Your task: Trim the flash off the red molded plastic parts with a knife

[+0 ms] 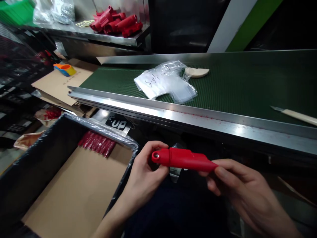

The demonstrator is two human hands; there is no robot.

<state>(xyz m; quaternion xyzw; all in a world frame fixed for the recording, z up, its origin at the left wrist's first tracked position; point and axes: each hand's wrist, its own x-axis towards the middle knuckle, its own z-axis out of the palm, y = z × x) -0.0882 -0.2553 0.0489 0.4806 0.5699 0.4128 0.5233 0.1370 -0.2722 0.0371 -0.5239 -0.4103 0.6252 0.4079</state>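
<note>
A red plastic part [184, 158], long and tapered with a round hole at its left end, is held level between my two hands in front of the conveyor. My left hand [146, 172] has its thumb and forefinger closed around the holed end. The tapered right end is pinched between the thumb and fingers of my right hand [237, 180]. Beyond them, a plastic bag with handwriting [163, 81] lies on the green conveyor belt [230, 86], touching a pale half-round piece [198, 72].
A lined bin [99, 127] at the left holds cardboard and bagged red parts [96, 143]. The conveyor's metal rail [198, 120] runs across in front. A knife [297, 115] lies at the right. More red parts [114, 23] rest on a shelf; a tape dispenser [65, 69] sits on cardboard.
</note>
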